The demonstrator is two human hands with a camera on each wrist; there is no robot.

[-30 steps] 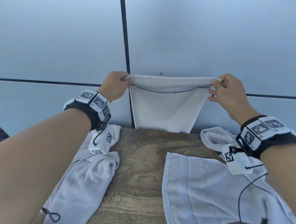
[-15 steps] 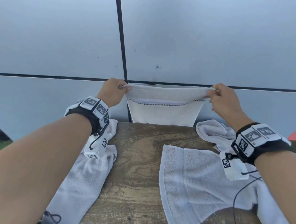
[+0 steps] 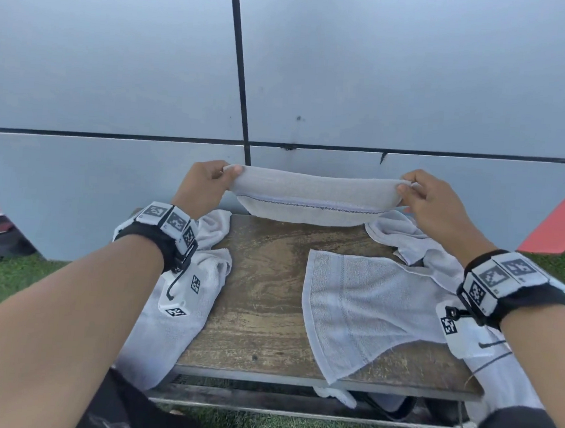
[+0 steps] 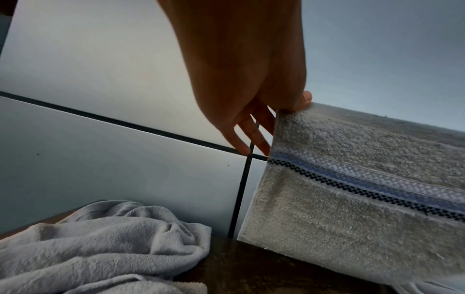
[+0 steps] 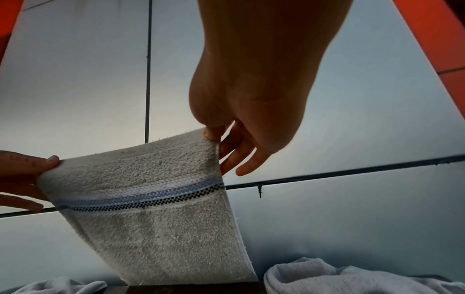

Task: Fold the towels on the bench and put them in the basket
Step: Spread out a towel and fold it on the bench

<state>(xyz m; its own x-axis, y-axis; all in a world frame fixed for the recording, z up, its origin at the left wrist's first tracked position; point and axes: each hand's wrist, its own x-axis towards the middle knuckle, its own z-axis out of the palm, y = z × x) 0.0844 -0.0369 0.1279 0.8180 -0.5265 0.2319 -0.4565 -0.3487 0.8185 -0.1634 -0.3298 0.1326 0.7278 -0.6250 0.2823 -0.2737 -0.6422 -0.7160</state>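
Pinching striped towel taut, both hands.

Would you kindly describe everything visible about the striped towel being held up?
The striped towel is off-white terry cloth with a woven band of pale blue and black-and-white check. It hangs doubled over, stretched between the left hand and right hand, each pinching a top corner. Its lower edge meets the wooden bench at the far side.

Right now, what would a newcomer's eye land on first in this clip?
The striped towel, stretched between the left hand and the right hand, hangs at the bench's far edge. Below it, a flat pale towel lies on the bench's right half, and a crumpled towel drapes over its left edge.
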